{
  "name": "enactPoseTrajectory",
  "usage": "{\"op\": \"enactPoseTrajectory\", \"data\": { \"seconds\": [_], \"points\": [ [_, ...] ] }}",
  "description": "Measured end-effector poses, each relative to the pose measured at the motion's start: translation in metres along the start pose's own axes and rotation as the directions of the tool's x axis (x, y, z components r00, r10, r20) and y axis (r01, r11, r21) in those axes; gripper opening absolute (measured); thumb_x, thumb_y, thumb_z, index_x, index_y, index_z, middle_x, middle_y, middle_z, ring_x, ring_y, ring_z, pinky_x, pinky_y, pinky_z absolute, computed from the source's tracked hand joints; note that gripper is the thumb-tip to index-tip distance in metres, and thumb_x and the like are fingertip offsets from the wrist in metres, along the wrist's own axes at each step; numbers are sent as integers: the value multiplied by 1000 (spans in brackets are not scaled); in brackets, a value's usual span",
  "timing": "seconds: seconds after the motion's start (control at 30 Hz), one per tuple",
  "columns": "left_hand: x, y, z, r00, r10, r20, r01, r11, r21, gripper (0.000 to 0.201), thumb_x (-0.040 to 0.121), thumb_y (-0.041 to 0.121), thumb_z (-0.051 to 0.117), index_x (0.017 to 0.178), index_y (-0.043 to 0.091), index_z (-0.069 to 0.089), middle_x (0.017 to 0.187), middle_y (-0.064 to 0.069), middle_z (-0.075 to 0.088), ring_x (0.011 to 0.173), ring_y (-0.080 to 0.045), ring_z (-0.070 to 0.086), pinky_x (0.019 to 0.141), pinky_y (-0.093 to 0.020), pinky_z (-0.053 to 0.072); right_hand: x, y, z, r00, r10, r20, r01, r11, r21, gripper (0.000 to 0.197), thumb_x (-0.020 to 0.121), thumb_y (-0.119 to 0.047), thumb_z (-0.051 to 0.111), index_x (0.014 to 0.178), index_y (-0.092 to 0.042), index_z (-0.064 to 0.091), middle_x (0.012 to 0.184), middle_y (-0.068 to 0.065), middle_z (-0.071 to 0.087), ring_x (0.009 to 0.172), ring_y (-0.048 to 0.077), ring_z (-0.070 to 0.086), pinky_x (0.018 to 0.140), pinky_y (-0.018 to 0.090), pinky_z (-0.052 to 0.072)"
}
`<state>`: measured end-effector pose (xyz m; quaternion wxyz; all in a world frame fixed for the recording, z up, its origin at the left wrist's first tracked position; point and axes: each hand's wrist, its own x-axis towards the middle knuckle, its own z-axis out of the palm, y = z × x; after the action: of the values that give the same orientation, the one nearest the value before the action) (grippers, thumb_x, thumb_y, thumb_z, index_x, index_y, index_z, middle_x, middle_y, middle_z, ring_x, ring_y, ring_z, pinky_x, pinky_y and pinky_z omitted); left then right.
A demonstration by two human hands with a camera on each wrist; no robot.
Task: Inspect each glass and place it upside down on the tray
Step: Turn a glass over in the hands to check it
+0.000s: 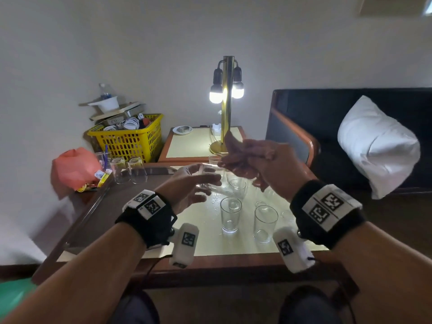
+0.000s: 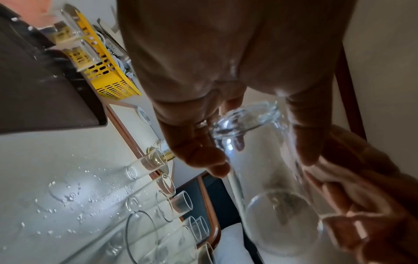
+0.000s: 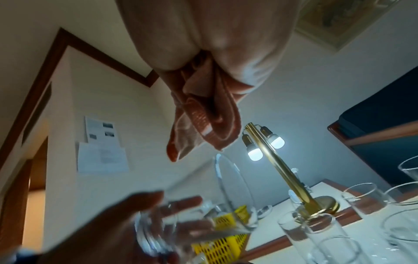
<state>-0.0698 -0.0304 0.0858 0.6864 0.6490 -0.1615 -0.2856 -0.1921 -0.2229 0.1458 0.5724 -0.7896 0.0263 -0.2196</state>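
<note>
Over the wet table (image 1: 233, 250), the left hand (image 1: 187, 190) is gripping a glass (image 1: 208, 176) and the right hand (image 1: 264, 164) is clutching a cloth (image 1: 238, 157), while two glasses (image 1: 129, 170) are sitting upturned on the tray (image 1: 112, 206), several others waiting.

Head camera looks down at the table (image 1: 205, 244); wrist cameras sit close, sharing the lamp (image 1: 226, 106).
</note>
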Motion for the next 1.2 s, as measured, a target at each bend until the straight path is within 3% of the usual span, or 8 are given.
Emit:
{"op": "enactPoseTrajectory", "data": {
  "seconds": [0.27,0.37,0.5,0.63,0.83,0.93,1.03,1.2],
  "points": [
    [9,-12,29,992,4,-123,-37,962,-269,68,70,50,85,122,10,66,94,-5,63,79,-17,61,71,-36,56,-9,37,10,980,138,141,-168,959,230,16,98,-3,57,110,0,67,65,6,59,52,19,51,51,32,48],
    [11,-10,48,988,17,-153,-56,965,-257,63,75,62,80,122,22,65,119,-8,59,106,-27,64,86,-42,56,-16,42,28,965,180,192,-246,877,412,37,99,-19,54,109,16,55,64,8,50,53,26,45,55,37,45],
    [10,-3,63,967,125,-220,-151,983,-104,38,95,60,59,109,24,62,113,-4,61,105,-25,64,79,-36,57,-18,44,40,955,254,156,-295,727,621,47,102,-43,47,122,-4,66,84,19,60,65,30,58,61,38,50],
    [12,-5,68,938,220,-267,-204,975,86,87,85,86,45,133,14,54,118,-12,67,99,-29,72,76,-43,65,-15,46,44,972,233,-36,-187,855,484,34,103,-41,53,119,-15,68,79,10,64,68,35,55,58,43,52],
    [10,-1,63,985,159,-69,-148,978,145,52,93,59,56,122,16,53,107,-13,68,78,-25,68,74,-36,59,-8,37,40,974,98,-202,-38,959,281,35,97,-53,55,107,-28,77,67,21,58,58,32,52,56,47,49],
    [19,-6,70,922,216,-321,-214,976,42,80,80,76,48,127,12,57,95,-10,65,70,-15,60,58,-26,52,-20,37,49,990,25,-141,-7,992,129,36,100,-51,51,120,-31,72,49,-9,51,44,23,47,41,39,50],
    [21,-15,73,960,78,-269,-108,989,-98,61,100,72,28,124,25,57,122,-18,66,102,-30,69,83,-44,58,-18,41,49,991,39,-125,-30,997,73,39,101,-49,50,132,-30,67,52,-27,54,44,11,54,48,34,57],
    [24,-11,67,962,163,-220,-162,987,23,63,87,68,61,127,20,57,114,-14,68,91,-27,68,80,-40,58,-16,50,46,990,32,-135,-28,999,37,41,102,-55,45,121,-30,71,49,0,47,46,17,52,47,42,56]
  ]
}}
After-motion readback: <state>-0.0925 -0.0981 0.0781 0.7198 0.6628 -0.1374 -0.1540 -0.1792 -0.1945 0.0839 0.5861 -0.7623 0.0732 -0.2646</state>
